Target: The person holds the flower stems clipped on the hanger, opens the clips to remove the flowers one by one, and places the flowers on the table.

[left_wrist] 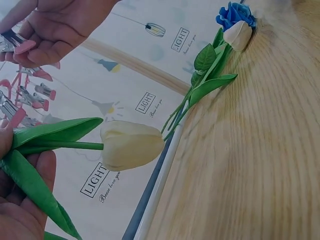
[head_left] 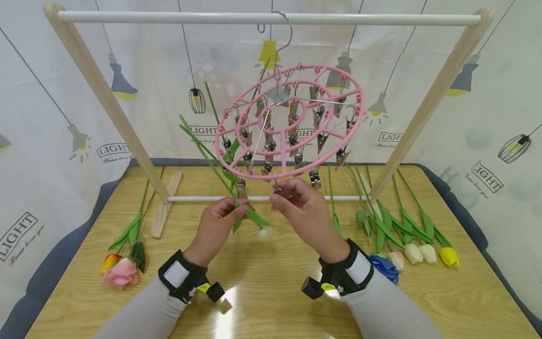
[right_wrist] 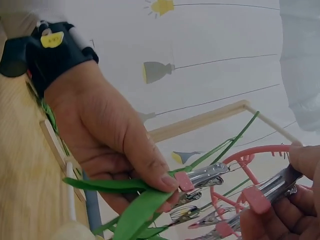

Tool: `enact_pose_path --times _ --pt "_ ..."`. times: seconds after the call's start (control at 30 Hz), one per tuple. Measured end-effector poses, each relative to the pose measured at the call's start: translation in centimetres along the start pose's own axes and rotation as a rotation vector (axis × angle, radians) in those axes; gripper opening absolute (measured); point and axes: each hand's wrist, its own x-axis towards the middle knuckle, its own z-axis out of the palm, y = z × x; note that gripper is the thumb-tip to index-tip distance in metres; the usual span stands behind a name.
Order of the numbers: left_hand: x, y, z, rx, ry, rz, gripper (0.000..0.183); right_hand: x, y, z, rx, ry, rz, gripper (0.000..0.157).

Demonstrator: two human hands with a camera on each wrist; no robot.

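Note:
A pink round clip hanger (head_left: pixel 282 155) hangs tilted by its metal hook from a white rod, with several metal clips below its rings. In my left hand (head_left: pixel 218 228) is a white tulip (left_wrist: pixel 132 145), gripped at its stem and green leaves. One pink-tipped clip (right_wrist: pixel 200 176) meets the leaves right at the left thumb. My right hand (head_left: pixel 311 216) pinches another clip (right_wrist: pixel 270 192) at the hanger's near edge, between thumb and fingers. The tulip's bloom points down toward the table in the head view.
A wooden stand (head_left: pixel 432 101) carries the rod. On the wooden table (head_left: pixel 271 292), a pink flower (head_left: pixel 121 273) and an orange one lie at left. At right lie a blue flower (head_left: pixel 384 268), several pale tulips and a yellow tulip (head_left: pixel 449 257). Other green stems (head_left: pixel 207 157) hang at the hanger's left.

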Motion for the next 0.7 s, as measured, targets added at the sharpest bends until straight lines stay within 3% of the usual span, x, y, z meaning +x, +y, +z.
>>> enact_pose_path --times 0.17,0.47,0.57,0.7 --pt "-0.3 0.2 0.1 0.006 -0.013 -0.021 0.027 0.1 0.8 -0.3 -0.243 0.037 -0.114 0.031" --pt "-1.1 1.1 0.7 0.049 -0.020 0.016 0.026 -0.9 -1.4 -0.1 -0.760 0.150 -0.364 0.044" --pt "-1.4 1.4 0.9 0.060 -0.026 0.030 0.027 -1.4 -2.0 0.3 -0.790 0.145 -0.420 0.045" --pt "-1.6 1.7 1.2 0.084 -0.025 0.044 0.023 -1.9 -2.4 1.0 -0.693 0.049 -0.420 0.041"
